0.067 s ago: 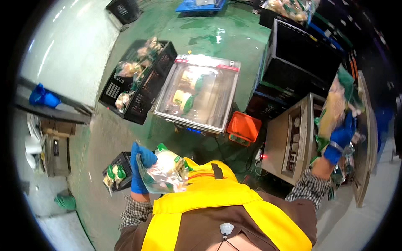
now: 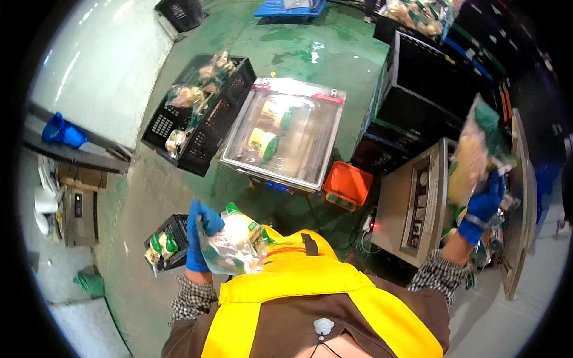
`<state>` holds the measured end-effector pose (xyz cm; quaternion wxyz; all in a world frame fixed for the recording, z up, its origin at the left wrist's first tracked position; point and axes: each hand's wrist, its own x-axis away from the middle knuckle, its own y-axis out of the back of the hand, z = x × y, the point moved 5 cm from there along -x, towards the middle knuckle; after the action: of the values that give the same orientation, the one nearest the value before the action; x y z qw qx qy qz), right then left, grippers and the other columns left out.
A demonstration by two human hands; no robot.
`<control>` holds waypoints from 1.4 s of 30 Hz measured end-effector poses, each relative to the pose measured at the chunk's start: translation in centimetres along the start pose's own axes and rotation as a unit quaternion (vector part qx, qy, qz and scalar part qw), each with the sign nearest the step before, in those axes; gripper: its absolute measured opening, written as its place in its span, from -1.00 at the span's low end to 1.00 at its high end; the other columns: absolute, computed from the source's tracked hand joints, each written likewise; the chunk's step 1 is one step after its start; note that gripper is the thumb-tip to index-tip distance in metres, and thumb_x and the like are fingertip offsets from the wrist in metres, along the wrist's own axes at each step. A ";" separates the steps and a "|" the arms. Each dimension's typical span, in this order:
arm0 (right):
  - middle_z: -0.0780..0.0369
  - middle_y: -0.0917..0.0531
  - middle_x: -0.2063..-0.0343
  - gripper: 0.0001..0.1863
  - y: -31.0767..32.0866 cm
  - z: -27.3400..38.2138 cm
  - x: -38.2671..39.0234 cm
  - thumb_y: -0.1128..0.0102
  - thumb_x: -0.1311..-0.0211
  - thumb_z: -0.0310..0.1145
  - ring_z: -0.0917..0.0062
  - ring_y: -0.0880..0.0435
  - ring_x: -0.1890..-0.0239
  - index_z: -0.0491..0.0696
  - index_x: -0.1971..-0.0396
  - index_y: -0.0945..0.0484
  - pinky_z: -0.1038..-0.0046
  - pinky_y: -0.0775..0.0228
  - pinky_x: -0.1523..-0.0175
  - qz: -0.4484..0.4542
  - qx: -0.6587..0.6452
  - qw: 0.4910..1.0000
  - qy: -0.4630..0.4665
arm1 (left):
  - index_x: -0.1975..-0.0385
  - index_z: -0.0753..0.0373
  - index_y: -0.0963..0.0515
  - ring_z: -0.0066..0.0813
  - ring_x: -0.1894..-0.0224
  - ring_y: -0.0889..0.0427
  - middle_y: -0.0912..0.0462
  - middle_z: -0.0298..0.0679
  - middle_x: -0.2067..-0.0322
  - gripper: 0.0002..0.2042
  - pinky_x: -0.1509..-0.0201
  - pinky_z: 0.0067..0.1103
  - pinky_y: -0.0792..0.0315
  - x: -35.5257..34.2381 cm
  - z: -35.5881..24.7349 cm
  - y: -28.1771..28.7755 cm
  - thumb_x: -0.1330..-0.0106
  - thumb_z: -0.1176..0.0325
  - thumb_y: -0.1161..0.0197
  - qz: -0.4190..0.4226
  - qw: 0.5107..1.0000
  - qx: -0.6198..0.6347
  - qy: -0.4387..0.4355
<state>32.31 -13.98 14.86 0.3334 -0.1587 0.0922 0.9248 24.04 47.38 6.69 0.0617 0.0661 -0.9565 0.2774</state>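
Observation:
My left hand (image 2: 203,235), in a blue glove, grips the edge of a clear bag with green printing (image 2: 234,241). Pale meat that looks like chicken shows inside, close against my yellow apron (image 2: 286,265). Off to the right, my gloved right hand (image 2: 484,203) closes around the lower end of another bagged chicken (image 2: 468,161), yellowish, its green-tinted end pointing away from me. That bag is above a steel-sided machine (image 2: 418,209), where more bags lie partly hidden below my hand. Ahead, a vacuum sealer (image 2: 283,134) has bags beneath its transparent lid.
Left of the sealer stands a black crate (image 2: 200,119) holding several bags. A smaller black crate (image 2: 170,244) with bags is near my left hand. An orange scale (image 2: 349,184) sits right of the sealer. Tall stacked black crates (image 2: 421,89) rise at the right.
My right hand and its bag have shifted slightly toward me and left. The left hand keeps its hold, and the whole view has moved a little.

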 end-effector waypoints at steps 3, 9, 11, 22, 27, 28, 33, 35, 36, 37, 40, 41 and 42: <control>0.30 -0.48 0.38 -0.76 -5.4 2.9 5.5 0.05 -0.22 -0.27 0.65 -0.41 0.35 -0.14 0.33 -0.48 0.57 -0.27 0.23 0.055 -0.089 0.993 -0.062 | 0.65 0.22 -0.35 -0.64 0.67 -0.27 -0.34 -0.36 0.71 -0.68 0.54 -0.73 -0.19 -3.5 1.5 4.1 -0.30 0.19 0.08 0.002 0.988 -0.093 0.124; 0.42 -0.52 0.55 -0.93 -23.2 0.9 17.2 -0.11 -0.09 -0.48 0.73 -0.43 0.48 -0.12 0.49 -0.56 0.65 -0.28 0.37 0.306 -0.165 0.907 -0.239 | 0.17 0.35 -0.50 -0.56 0.32 -0.47 -0.54 -0.35 0.41 -0.75 0.15 -0.62 -0.35 -10.0 3.5 0.5 -0.13 0.47 -0.13 0.211 0.944 -0.221 0.125; 0.42 -0.49 0.60 -0.90 -29.3 4.0 21.5 -0.13 -0.05 -0.46 0.74 -0.41 0.50 -0.15 0.45 -0.58 0.64 -0.25 0.44 0.478 -0.060 0.875 -0.044 | 0.28 0.30 -0.52 -0.58 0.29 -0.47 -0.55 -0.35 0.39 -0.79 0.15 -0.61 -0.36 -10.2 3.3 3.2 -0.05 0.49 -0.22 0.309 0.899 -0.298 0.085; 0.29 -0.61 0.49 -0.89 -41.4 6.7 26.1 -0.16 0.00 -0.47 0.61 -0.55 0.41 -0.17 0.44 -0.58 0.60 -0.34 0.26 0.354 -0.238 0.849 -0.312 | 0.44 0.28 -0.53 -0.67 0.42 -0.46 -0.53 -0.35 0.51 -0.81 0.30 -0.65 -0.36 -19.1 -3.4 8.2 0.03 0.38 -0.36 0.316 0.891 -0.326 -0.001; 0.30 -0.60 0.49 -0.82 -42.1 3.8 27.8 -0.14 -0.03 -0.41 0.64 -0.51 0.42 -0.20 0.39 -0.58 0.65 -0.31 0.30 0.374 -0.189 0.835 -0.358 | 0.49 0.31 -0.53 -0.54 0.46 -0.49 -0.52 -0.30 0.50 -0.89 0.32 -0.62 -0.36 -19.8 -9.1 10.0 -0.03 0.46 -0.31 0.256 0.882 -0.358 -0.167; 0.33 -0.58 0.51 -0.80 -42.6 3.7 28.1 -0.12 -0.04 -0.39 0.68 -0.49 0.45 -0.20 0.39 -0.59 0.68 -0.28 0.34 0.385 -0.179 0.829 -0.364 | 0.47 0.32 -0.54 -0.52 0.46 -0.50 -0.52 -0.29 0.50 -0.90 0.32 -0.63 -0.36 -20.3 -9.2 10.5 -0.04 0.46 -0.30 0.250 0.885 -0.348 -0.179; 0.30 -0.58 0.45 -0.84 -45.8 3.7 29.3 -0.10 -0.04 -0.46 0.63 -0.52 0.40 -0.19 0.37 -0.56 0.61 -0.35 0.30 0.369 -0.258 0.791 -0.413 | 0.41 0.34 -0.55 -0.60 0.43 -0.48 -0.54 -0.34 0.46 -0.92 0.29 -0.67 -0.37 -20.9 -8.9 14.4 -0.11 0.49 -0.24 0.165 0.959 -0.227 -0.033; 0.29 -0.59 0.40 -0.86 -45.9 1.8 30.2 -0.08 -0.09 -0.50 0.60 -0.53 0.35 -0.18 0.35 -0.56 0.58 -0.37 0.23 0.364 -0.269 0.755 -0.474 | 0.41 0.36 -0.56 -0.69 0.38 -0.46 -0.55 -0.40 0.43 -0.92 0.27 -0.69 -0.37 -19.6 -8.9 15.6 -0.13 0.51 -0.21 0.150 0.967 -0.199 0.054; 0.29 -0.58 0.40 -0.87 -45.6 -0.8 30.7 -0.08 -0.11 -0.50 0.60 -0.52 0.34 -0.18 0.35 -0.56 0.58 -0.37 0.21 0.351 -0.279 0.708 -0.546 | 0.39 0.35 -0.56 -0.68 0.39 -0.46 -0.55 -0.39 0.44 -0.91 0.28 -0.71 -0.36 -19.4 -8.8 16.0 -0.15 0.50 -0.19 0.148 0.967 -0.202 0.051; 0.27 -0.58 0.35 -0.82 -45.0 -2.9 30.6 -0.11 -0.12 -0.44 0.58 -0.52 0.29 -0.18 0.29 -0.54 0.55 -0.37 0.13 0.388 -0.230 0.747 -0.488 | 0.37 0.35 -0.56 -0.68 0.39 -0.46 -0.55 -0.39 0.44 -0.90 0.29 -0.71 -0.37 -18.7 -8.3 15.9 -0.15 0.50 -0.19 0.152 0.963 -0.200 0.099; 0.29 -0.57 0.30 -0.78 -45.0 -9.5 31.9 -0.14 -0.14 -0.40 0.60 -0.49 0.22 -0.18 0.24 -0.52 0.55 -0.35 0.06 0.530 -0.104 0.779 -0.317 | 0.34 0.35 -0.55 -0.65 0.39 -0.47 -0.55 -0.36 0.42 -0.88 0.31 -0.70 -0.37 -16.4 -5.3 17.3 -0.14 0.51 -0.19 0.184 0.924 -0.299 0.152; 0.28 -0.56 0.29 -0.77 -44.9 -10.9 33.3 -0.13 -0.15 -0.39 0.62 -0.48 0.22 -0.17 0.21 -0.51 0.56 -0.35 0.06 0.535 -0.094 0.784 -0.300 | 0.34 0.35 -0.55 -0.64 0.40 -0.48 -0.55 -0.35 0.43 -0.89 0.31 -0.71 -0.38 -15.2 -5.0 17.3 -0.14 0.52 -0.19 0.168 0.924 -0.318 0.131; 0.28 -0.56 0.28 -0.75 -45.8 -12.3 34.0 -0.12 -0.16 -0.38 0.63 -0.47 0.21 -0.17 0.19 -0.50 0.57 -0.34 0.06 0.545 -0.093 0.788 -0.269 | 0.35 0.35 -0.55 -0.63 0.40 -0.48 -0.55 -0.33 0.43 -0.89 0.32 -0.71 -0.38 -14.4 -5.2 16.9 -0.14 0.52 -0.18 0.150 0.921 -0.346 0.096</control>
<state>40.00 37.43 -11.59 -0.2316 0.1432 -0.0168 0.9621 35.93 65.69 -0.01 0.1301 -0.1302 -0.9811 -0.0593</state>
